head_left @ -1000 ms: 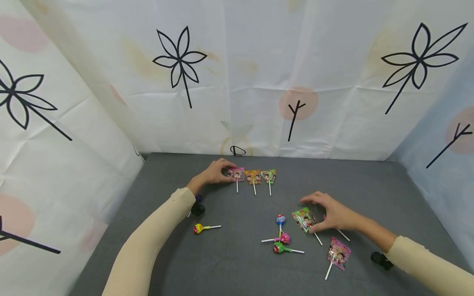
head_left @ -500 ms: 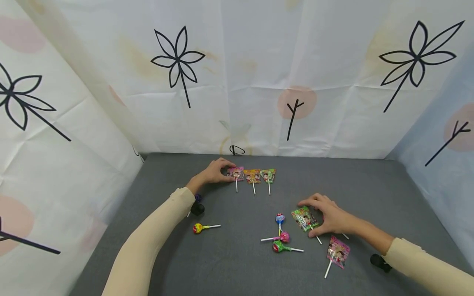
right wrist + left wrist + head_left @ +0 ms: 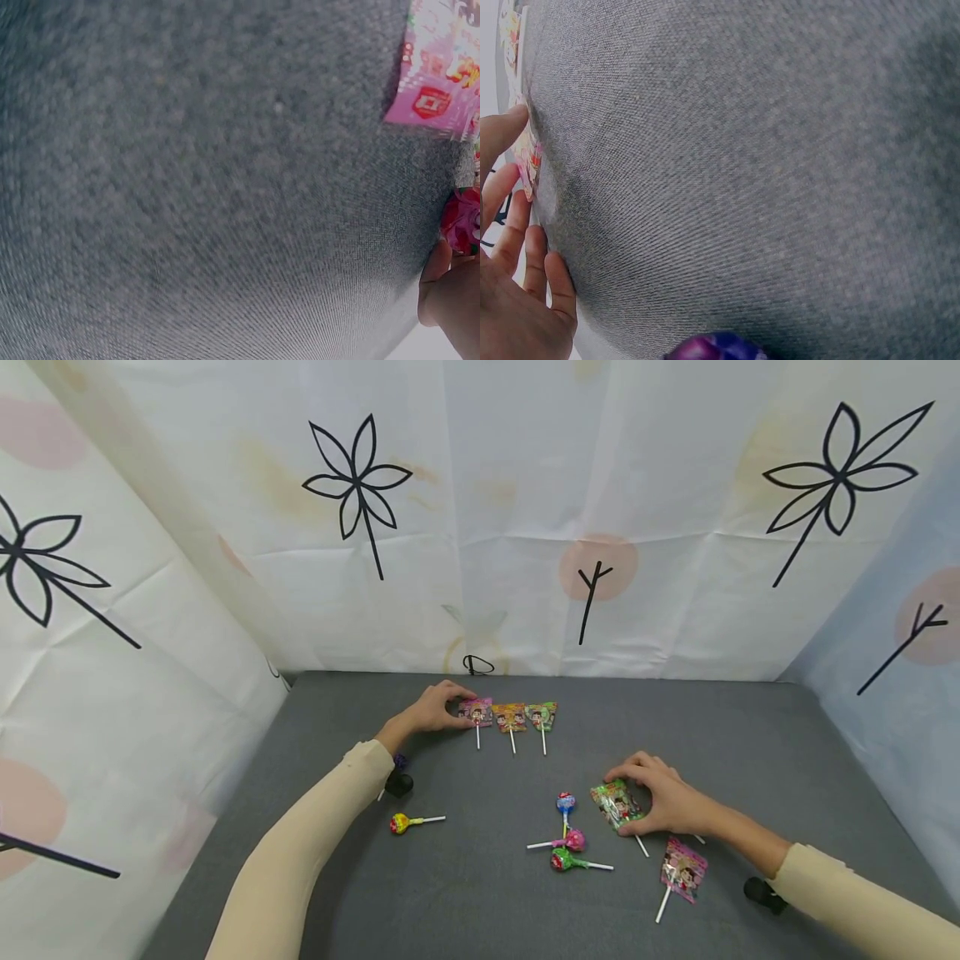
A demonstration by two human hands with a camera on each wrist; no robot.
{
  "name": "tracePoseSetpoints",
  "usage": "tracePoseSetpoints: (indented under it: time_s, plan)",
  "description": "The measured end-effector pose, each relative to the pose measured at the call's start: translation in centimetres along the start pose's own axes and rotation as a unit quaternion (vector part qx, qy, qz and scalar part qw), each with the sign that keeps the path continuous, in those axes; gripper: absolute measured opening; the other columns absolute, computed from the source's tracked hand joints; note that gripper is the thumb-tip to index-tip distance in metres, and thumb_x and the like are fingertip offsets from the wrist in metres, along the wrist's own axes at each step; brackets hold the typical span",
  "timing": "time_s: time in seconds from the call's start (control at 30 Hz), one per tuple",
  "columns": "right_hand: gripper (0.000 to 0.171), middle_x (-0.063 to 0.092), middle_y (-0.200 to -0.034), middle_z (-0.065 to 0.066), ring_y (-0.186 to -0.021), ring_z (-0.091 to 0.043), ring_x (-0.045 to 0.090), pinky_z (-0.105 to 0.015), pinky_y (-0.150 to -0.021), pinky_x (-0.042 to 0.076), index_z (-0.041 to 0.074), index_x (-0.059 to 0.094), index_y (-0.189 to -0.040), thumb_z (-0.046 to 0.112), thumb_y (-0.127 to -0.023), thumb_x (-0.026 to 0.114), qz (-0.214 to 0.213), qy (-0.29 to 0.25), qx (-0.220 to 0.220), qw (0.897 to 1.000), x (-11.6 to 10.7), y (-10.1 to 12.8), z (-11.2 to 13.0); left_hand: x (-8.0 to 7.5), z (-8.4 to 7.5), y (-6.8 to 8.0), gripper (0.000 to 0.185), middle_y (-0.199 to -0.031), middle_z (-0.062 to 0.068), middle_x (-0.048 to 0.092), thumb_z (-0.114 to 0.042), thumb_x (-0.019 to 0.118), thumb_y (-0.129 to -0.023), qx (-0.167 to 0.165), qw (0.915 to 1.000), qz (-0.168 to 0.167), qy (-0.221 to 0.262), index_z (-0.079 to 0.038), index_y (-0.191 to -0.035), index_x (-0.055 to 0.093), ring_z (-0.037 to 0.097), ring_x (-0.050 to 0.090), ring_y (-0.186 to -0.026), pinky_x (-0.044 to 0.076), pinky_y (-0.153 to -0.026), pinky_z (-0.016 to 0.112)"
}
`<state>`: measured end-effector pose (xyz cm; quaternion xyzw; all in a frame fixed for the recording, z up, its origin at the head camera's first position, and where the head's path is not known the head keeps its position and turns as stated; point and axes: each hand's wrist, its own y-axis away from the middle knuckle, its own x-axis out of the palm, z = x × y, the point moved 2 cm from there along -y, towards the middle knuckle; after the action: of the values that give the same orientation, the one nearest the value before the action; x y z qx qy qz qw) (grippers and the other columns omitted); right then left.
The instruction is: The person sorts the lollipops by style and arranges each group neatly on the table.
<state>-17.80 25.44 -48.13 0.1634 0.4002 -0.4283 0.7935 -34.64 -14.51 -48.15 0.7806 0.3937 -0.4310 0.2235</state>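
My left hand (image 3: 437,707) pinches a lollipop in a flat pink packet (image 3: 477,711), the leftmost of a row at the back. An orange-packet lollipop (image 3: 509,717) and a light-green-packet lollipop (image 3: 541,715) continue that row, sticks toward me. On the right, my right hand (image 3: 671,797) spans a lollipop in a green packet (image 3: 615,802), thumb at its lower edge and fingers at its upper edge. Under this hand lies a round red-pink lollipop (image 3: 463,220), mostly hidden in the head view. Another pink-packet lollipop (image 3: 683,869) lies nearer me.
Mid-table are round lollipops in blue (image 3: 566,802), pink (image 3: 574,841) and green (image 3: 562,859), lying close together. A yellow one (image 3: 401,823) lies left of them, and a purple one (image 3: 400,762) is partly behind the left wrist. Printed cloth (image 3: 510,485) walls the grey table.
My right hand's fingertips have come down from above the green-packet lollipop to its upper edge. The left hand stays at the pink packet.
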Motion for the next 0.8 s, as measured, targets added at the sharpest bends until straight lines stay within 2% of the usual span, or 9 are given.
tracePoseSetpoints:
  time_s: [0.3, 0.5, 0.63, 0.8]
  plan:
    - [0.051, 0.055, -0.118, -0.001, -0.109, -0.025, 0.048, -0.052, -0.084, 0.035, 0.015, 0.068, -0.118, 0.036, -0.077, 0.091, -0.029, 0.011, -0.011, 0.999, 0.1, -0.1, -0.1, 0.0, 0.1, -0.1, 0.052, -0.133, 0.018, 0.055, -0.025, 0.079, -0.092, 0.008, 1.0000, -0.001, 0.004, -0.002, -0.136, 0.063, 0.032, 0.049, -0.123, 0.030, -0.107, 0.053]
    - [0.052, 0.058, -0.118, -0.002, -0.108, -0.027, 0.051, -0.054, -0.084, 0.039, 0.013, 0.068, -0.118, 0.036, -0.077, 0.091, -0.043, 0.015, -0.008, 0.999, 0.0, -0.5, 0.1, -0.1, 0.0, 0.1, 0.052, -0.133, 0.019, 0.055, -0.024, 0.079, -0.091, 0.013, 0.9999, 0.000, 0.005, -0.002, -0.136, 0.063, 0.033, 0.049, -0.123, 0.031, -0.107, 0.053]
    - [0.054, 0.060, -0.118, -0.002, -0.108, -0.026, 0.056, -0.056, -0.087, 0.045, 0.010, 0.068, -0.121, 0.033, -0.078, 0.091, -0.054, 0.004, -0.010, 0.998, -0.2, -0.8, 0.0, -0.1, 0.1, 0.0, 0.052, -0.133, 0.019, 0.055, -0.024, 0.078, -0.091, 0.015, 0.9999, -0.001, 0.004, -0.002, -0.136, 0.064, 0.034, 0.049, -0.123, 0.031, -0.107, 0.053]
    - [0.057, 0.062, -0.118, -0.001, -0.106, -0.022, 0.059, -0.052, -0.088, 0.049, 0.007, 0.066, -0.124, 0.030, -0.078, 0.091, -0.070, -0.013, -0.014, 0.997, -0.5, -1.2, 0.0, -0.2, 0.1, 0.0, 0.051, -0.133, 0.020, 0.055, -0.023, 0.079, -0.091, 0.020, 0.9998, -0.001, 0.002, -0.001, -0.135, 0.064, 0.034, 0.050, -0.123, 0.031, -0.106, 0.053]
